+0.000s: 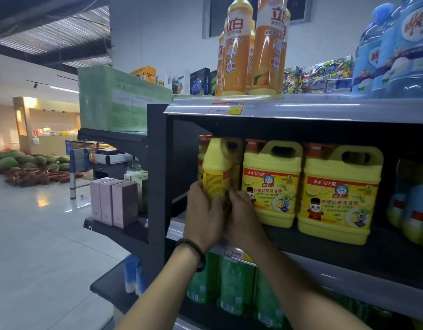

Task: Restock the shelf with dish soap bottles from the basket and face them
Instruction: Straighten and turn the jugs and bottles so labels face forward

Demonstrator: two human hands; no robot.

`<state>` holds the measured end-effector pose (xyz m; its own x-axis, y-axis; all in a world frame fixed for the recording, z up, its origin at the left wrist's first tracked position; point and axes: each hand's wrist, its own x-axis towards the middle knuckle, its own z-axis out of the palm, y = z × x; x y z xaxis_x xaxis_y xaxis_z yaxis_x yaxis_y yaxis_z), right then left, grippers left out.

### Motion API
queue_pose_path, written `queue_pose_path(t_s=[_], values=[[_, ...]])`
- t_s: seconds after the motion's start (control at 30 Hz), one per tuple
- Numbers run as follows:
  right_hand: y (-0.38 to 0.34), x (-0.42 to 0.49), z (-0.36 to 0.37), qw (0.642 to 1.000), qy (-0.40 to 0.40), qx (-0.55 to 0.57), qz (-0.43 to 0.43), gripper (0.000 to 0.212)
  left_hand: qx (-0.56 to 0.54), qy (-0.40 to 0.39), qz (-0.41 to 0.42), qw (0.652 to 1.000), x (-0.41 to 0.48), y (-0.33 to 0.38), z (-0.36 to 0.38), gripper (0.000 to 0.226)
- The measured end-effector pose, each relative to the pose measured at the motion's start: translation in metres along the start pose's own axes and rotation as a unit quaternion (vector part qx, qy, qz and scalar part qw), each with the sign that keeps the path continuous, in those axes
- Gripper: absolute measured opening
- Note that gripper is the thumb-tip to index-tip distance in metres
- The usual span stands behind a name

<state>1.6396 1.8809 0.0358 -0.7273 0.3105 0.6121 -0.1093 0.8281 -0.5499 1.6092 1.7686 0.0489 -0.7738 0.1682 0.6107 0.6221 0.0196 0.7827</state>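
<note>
**Both hands on a yellow jug at the shelf's left end**

Head view: the left hand (203,217) and right hand (243,217) meet at centre. Their fingers are curled round the lower part of a yellow dish soap jug (216,172). It is at the left end of the middle shelf (396,253), narrow side turned outward, base hidden behind the hands. At its 3 o'clock, two matching jugs (271,182) stand upright, labels facing front. Orange bottles (239,48) stand above at 12 o'clock, and green bottles (236,287) sit below at 6 o'clock. A dark bracelet (193,251) circles the left wrist.
</note>
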Motion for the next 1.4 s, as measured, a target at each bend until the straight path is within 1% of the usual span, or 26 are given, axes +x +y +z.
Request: queue_pose_path(t_s=[0.07,0.13,0.2,0.27,0.3,0.33,0.4,0.43,0.5,0.53,0.57,0.6,0.73,0.8,0.87,0.9,0.93,1.0,1.03,1.1,1.17,1.2,1.23,1.3,1.33,1.4], values=[[-0.001,0.000,0.000,1.000,-0.015,0.001,0.006,0.074,0.027,0.008,0.026,0.999,-0.010,-0.004,0.000,0.037],[-0.002,0.000,0.002,1.000,-0.019,-0.002,0.017,0.068,0.063,0.021,0.036,0.997,-0.013,-0.013,-0.001,0.044],[-0.005,0.000,0.002,1.000,-0.009,0.005,0.026,0.060,0.075,0.025,0.050,0.996,-0.012,-0.018,-0.001,0.049],[-0.006,0.001,0.001,0.998,0.009,0.043,0.035,0.052,0.075,0.020,0.070,0.994,-0.010,-0.023,-0.001,0.048],[-0.005,0.002,0.001,0.998,0.009,0.057,0.038,0.052,0.077,0.015,0.081,0.994,-0.008,-0.024,-0.001,0.047],[-0.004,0.003,0.001,0.997,0.009,0.065,0.038,0.057,0.085,0.008,0.087,0.993,-0.006,-0.026,-0.001,0.047],[-0.004,0.002,0.005,0.998,0.042,0.036,0.040,0.072,0.113,-0.014,0.088,0.990,-0.001,-0.030,-0.001,0.049],[-0.005,0.000,0.006,0.996,0.077,-0.002,0.049,0.074,0.129,-0.031,0.081,0.988,0.001,-0.033,-0.001,0.052],[-0.011,-0.005,0.007,0.985,0.141,-0.078,0.062,0.060,0.166,-0.075,0.059,0.982,0.006,-0.037,-0.001,0.063],[-0.012,-0.006,0.008,0.982,0.150,-0.094,0.061,0.053,0.188,-0.093,0.053,0.976,0.007,-0.039,0.000,0.067],[-0.012,-0.006,0.007,0.983,0.142,-0.099,0.064,0.050,0.210,-0.106,0.053,0.970,0.009,-0.042,0.001,0.068],[-0.012,-0.005,0.007,0.984,0.129,-0.100,0.068,0.052,0.230,-0.114,0.059,0.965,0.010,-0.044,0.002,0.067],[-0.011,0.001,0.008,0.983,0.070,-0.152,0.075,0.072,0.268,-0.120,0.076,0.953,0.019,-0.049,0.003,0.063],[-0.011,0.004,0.007,0.983,0.045,-0.156,0.086,0.080,0.282,-0.122,0.073,0.949,0.025,-0.048,-0.001,0.068],[-0.010,0.006,0.004,0.985,0.014,-0.138,0.105,0.084,0.308,-0.140,0.065,0.939,0.027,-0.045,-0.004,0.074],[-0.010,0.006,0.003,0.987,0.012,-0.120,0.110,0.081,0.321,-0.154,0.060,0.932,0.027,-0.043,-0.005,0.075],[-0.011,0.006,0.001,0.990,0.020,-0.093,0.108,0.075,0.336,-0.166,0.056,0.925,0.026,-0.042,-0.005,0.076],[-0.014,0.005,-0.006,0.994,0.064,-0.027,0.086,0.052,0.355,-0.176,0.056,0.917,0.025,-0.041,-0.006,0.078],[-0.015,0.004,-0.013,0.993,0.092,0.003,0.078,0.041,0.353,-0.171,0.062,0.918,0.025,-0.041,-0.007,0.077],[-0.016,0.000,-0.037,0.985,0.160,0.030,0.053,0.033,0.322,-0.142,0.074,0.933,0.026,-0.040,-0.006,0.075],[-0.008,-0.008,-0.071,0.970,0.240,0.015,0.020,0.037,0.275,-0.096,0.067,0.954,0.029,-0.036,-0.001,0.080],[-0.001,-0.014,-0.089,0.960,0.281,0.000,0.016,0.043,0.256,-0.073,0.058,0.962,0.030,-0.033,0.004,0.085],[0.009,-0.021,-0.107,0.947,0.320,-0.021,0.027,0.050,0.240,-0.057,0.045,0.968,0.032,-0.029,0.010,0.092],[0.034,-0.033,-0.138,0.920,0.375,-0.068,0.089,0.073,0.223,-0.048,0.022,0.973,0.034,-0.021,0.026,0.106],[0.046,-0.038,-0.149,0.912,0.380,-0.086,0.130,0.088,0.226,-0.050,0.015,0.973,0.034,-0.019,0.034,0.112],[0.067,-0.044,-0.167,0.909,0.346,-0.093,0.213,0.116,0.249,-0.054,0.004,0.967,0.030,-0.019,0.046,0.121]])
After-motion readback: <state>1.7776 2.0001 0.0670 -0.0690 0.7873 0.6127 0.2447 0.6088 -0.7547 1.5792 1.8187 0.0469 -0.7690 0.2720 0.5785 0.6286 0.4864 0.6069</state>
